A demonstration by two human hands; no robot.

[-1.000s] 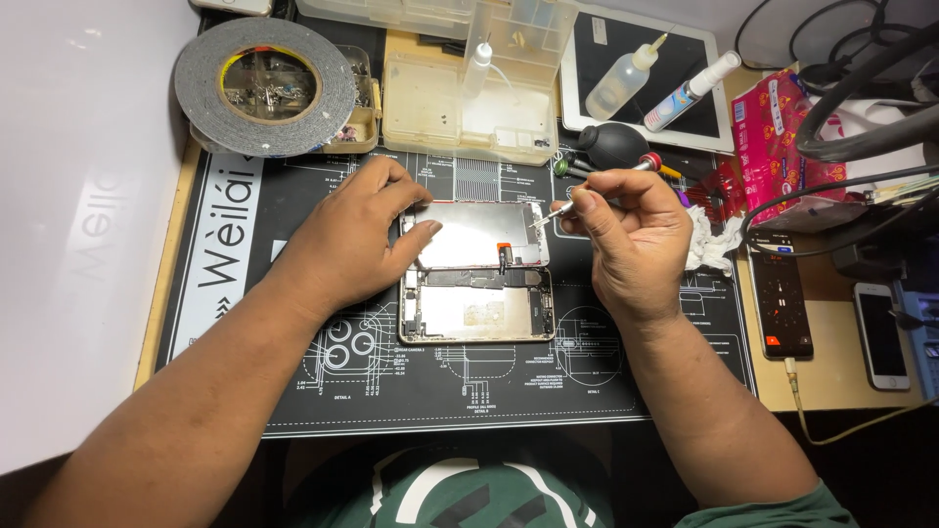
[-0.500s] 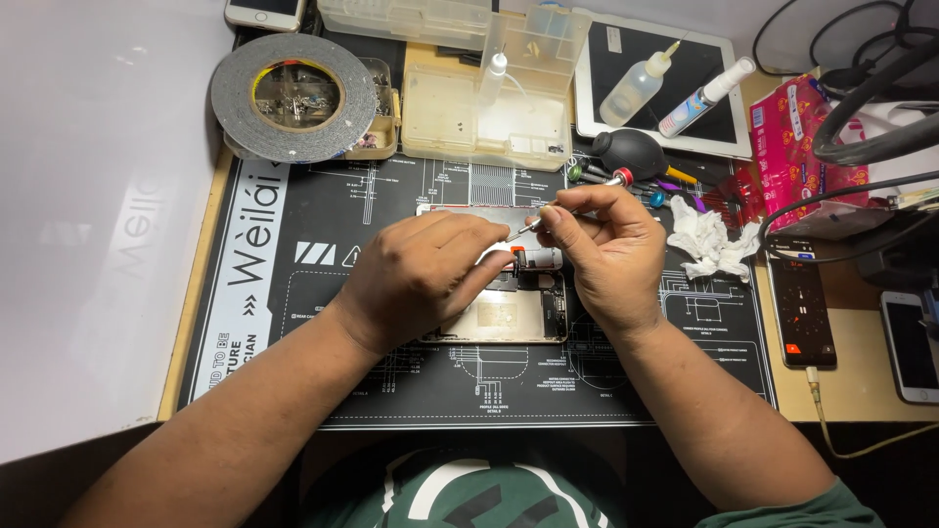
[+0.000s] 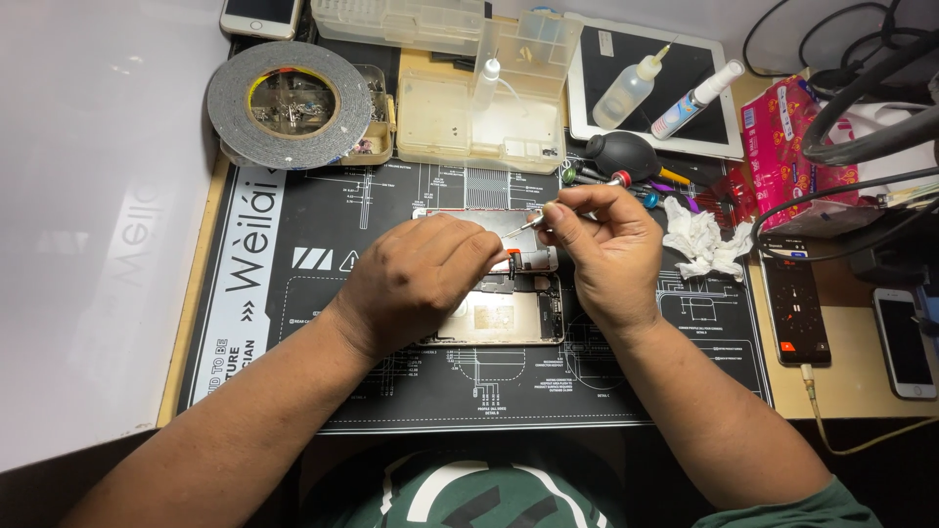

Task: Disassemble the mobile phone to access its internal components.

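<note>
The opened phone [image 3: 504, 308] is lying mid-mat [image 3: 391, 391], the left hand [image 3: 421, 284] pressing fingers down on it, while the right hand [image 3: 606, 244] is pinching tweezers [image 3: 528, 223] just above its top end. The tip could be slipping and gouging the exposed board, should the left hand's bracing loosen.

The left hand [image 3: 416, 284] hides much of the opened phone [image 3: 509, 318]. The tool tip under the right hand [image 3: 602, 244] is seemingly tweezers, too small to tell.
</note>
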